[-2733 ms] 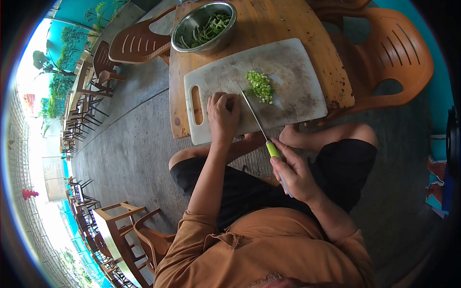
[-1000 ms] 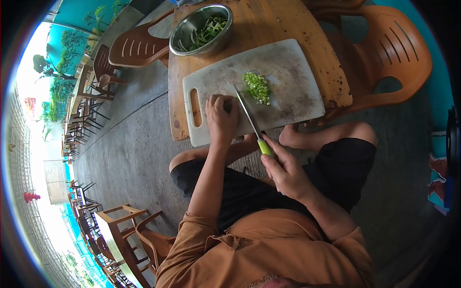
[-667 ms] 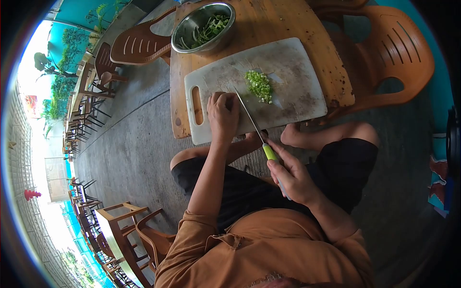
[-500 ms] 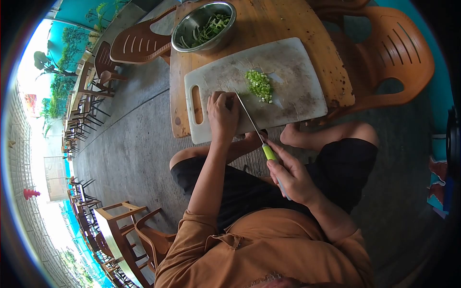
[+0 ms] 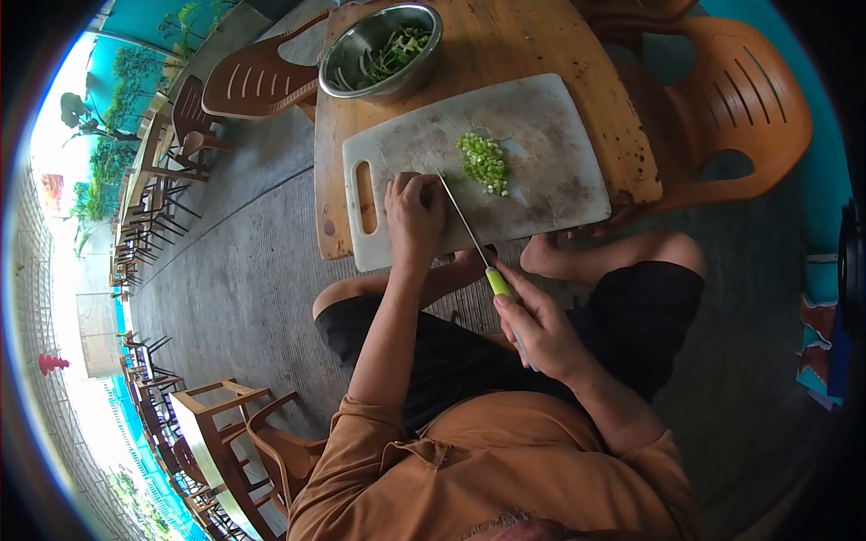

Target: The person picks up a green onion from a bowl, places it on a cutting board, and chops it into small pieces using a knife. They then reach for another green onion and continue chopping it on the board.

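Observation:
My right hand (image 5: 543, 329) is wrapped round the green handle of a knife (image 5: 465, 224), whose blade points up and left over a worn white cutting board (image 5: 550, 135). On the board's left part my left hand (image 5: 415, 216) rests with curled fingers beside the blade tip; what lies under the fingers is hidden. Chopped green pieces (image 5: 484, 163) sit in a small pile to the right of the blade. Behind the board stands a metal bowl (image 5: 347, 56) with cut green vegetables (image 5: 397, 54) in it.
The board lies on a wooden table (image 5: 505, 36). An orange chair (image 5: 776, 117) is at the right, and a brown chair (image 5: 262, 81) at the left. My crossed legs are below the table's near edge. More tables and chairs line the far left.
The whole view has shifted slightly, with things a little further left. Both hands and the knife keep nearly the same places relative to the board.

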A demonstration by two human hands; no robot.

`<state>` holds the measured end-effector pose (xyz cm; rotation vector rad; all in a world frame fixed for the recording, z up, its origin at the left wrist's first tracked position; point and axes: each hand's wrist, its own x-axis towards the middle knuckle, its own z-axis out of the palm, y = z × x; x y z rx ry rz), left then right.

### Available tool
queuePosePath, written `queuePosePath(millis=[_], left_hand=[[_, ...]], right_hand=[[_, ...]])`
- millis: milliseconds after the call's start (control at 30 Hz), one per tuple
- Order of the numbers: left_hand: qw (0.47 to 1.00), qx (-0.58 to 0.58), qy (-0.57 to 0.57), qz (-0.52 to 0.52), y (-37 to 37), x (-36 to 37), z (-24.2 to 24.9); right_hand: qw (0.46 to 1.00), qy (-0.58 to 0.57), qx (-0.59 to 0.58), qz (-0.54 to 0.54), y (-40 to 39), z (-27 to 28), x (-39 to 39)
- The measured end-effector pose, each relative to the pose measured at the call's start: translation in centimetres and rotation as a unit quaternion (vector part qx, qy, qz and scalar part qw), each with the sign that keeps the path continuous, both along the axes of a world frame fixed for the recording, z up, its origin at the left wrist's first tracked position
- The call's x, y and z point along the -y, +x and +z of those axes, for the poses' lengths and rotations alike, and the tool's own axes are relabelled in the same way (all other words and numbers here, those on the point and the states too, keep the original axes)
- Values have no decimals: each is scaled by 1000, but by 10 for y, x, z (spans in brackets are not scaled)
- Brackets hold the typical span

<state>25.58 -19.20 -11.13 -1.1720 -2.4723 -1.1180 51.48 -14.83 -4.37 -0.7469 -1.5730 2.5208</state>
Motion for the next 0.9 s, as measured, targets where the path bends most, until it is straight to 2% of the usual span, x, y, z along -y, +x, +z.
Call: queuePosePath(millis=[133,200,233,300,433,500,533,633,700,900], left_hand=[[1000,-3,2,-17,0,1,-3],[1000,-8,1,-7,0,-1,-2],[1000,-10,3,-7,1,-1,-2],[1000,-7,-5,-2,2,1,-1],[1000,-16,-10,-8,1,1,-3],[1000,-27,-12,0,0,-1,-3],[999,-34,-14,2,1,-1,-2],[1000,-26,-13,5,1,-2,0],[1000,-11,-13,-1,-1,-2,4],[999,11,-18,-25,0,-15,13]], right_hand=[[1000,1,4,-3,-2,-7,2],[994,107,20,-1,-12,-14,1],[994,109,17,-1,-11,-11,1],[999,36,26,-2,-8,-2,3],[999,39,19,-13,-6,-8,8],[986,160,-23,-38,-14,-24,10],[986,160,-24,-40,-14,-29,11],[989,142,-27,-30,-13,-29,10],[998,39,-28,-47,-5,-17,8],[996,-14,-72,-57,10,-4,-5]])
